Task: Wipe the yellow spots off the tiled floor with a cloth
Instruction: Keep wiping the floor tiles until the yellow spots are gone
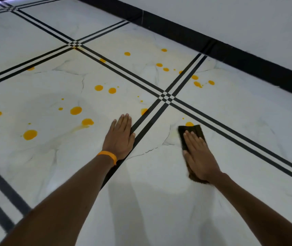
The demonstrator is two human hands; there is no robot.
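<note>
Several yellow spots dot the white marble-look tiled floor (159, 201), among them one at the cloth's far edge (189, 123), a large one at the left (30, 134) and a pair further off (98, 87). My right hand (199, 156) lies flat with straight fingers on a dark brown cloth (192, 130), pressing it to the floor. My left hand (120, 137) rests flat on the floor beside a black tile line, fingers straight, with an orange band (108, 155) on its wrist. A faint yellowish smear shows left of the cloth.
Black double lines (166, 97) cross the floor between tiles. A black skirting board (212, 45) runs along a pale wall at the back right. More yellow spots lie near that wall (197, 83).
</note>
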